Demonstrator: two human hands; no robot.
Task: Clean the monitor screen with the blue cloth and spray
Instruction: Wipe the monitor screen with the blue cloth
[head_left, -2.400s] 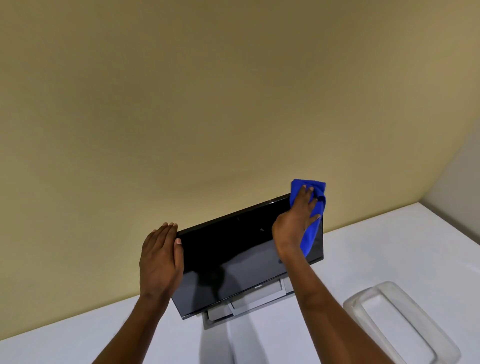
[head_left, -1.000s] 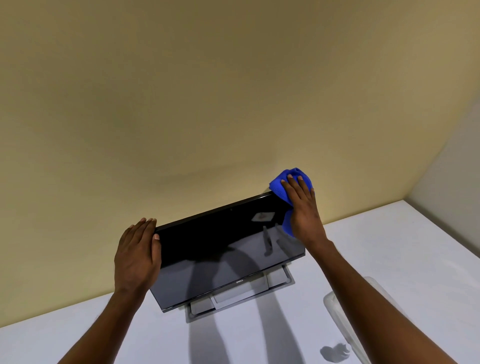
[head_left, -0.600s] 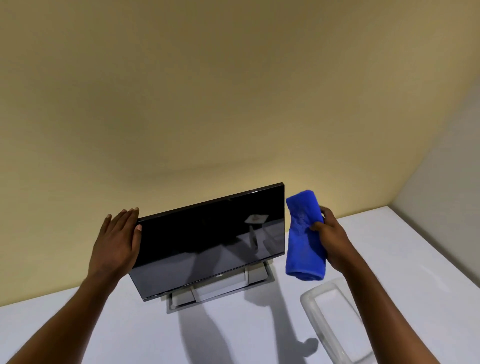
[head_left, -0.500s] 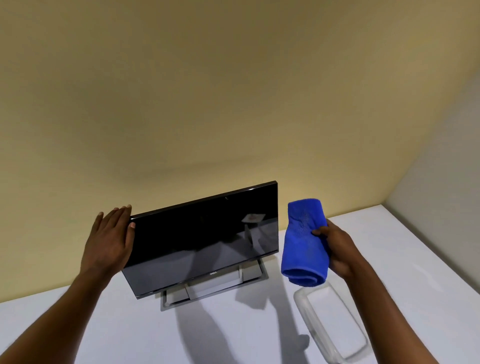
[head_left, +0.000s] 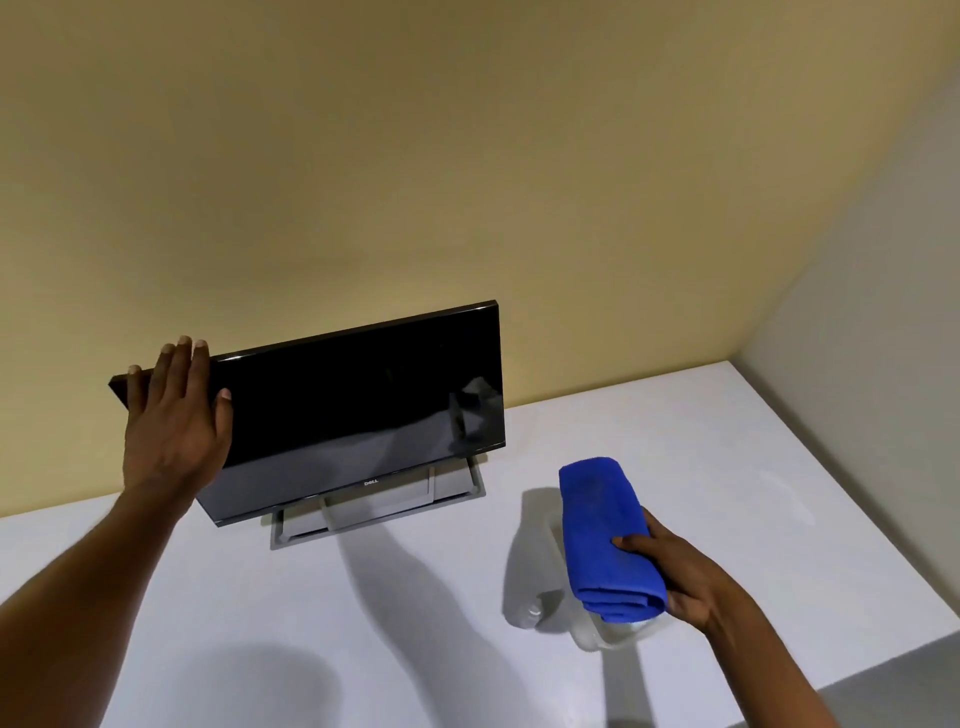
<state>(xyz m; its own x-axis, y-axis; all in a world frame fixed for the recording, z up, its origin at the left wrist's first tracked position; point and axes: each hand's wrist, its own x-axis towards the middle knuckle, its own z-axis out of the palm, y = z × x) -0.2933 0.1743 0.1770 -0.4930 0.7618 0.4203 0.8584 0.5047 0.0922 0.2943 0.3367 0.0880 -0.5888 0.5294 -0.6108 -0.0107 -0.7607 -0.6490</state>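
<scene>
Nearest to me, on the right, my right hand (head_left: 685, 577) grips the folded blue cloth (head_left: 608, 540) — fingers wrapped under its right side, thumb pressed on top. The cloth sits over a clear plastic tray (head_left: 597, 636), most of which it hides; I cannot tell whether the cloth touches the tray or hangs just above it. The tray rests on the white table (head_left: 363, 623), near its right front part, and my arms throw soft shadows across the surface.

Further out on the left, my left hand (head_left: 174, 421) is open and flat, fingers spread, laid against the left edge of the monitor (head_left: 363, 400) with the thumb over the front of the screen. The monitor stands on its grey stand (head_left: 379, 506), tilted back a little, its dark screen facing me and well apart from the cloth. The glass is black and glossy — it mirrors the table along its lower part.

Behind everything rises a plain yellow wall (head_left: 415, 156), meeting a paler wall at the far right corner.
</scene>
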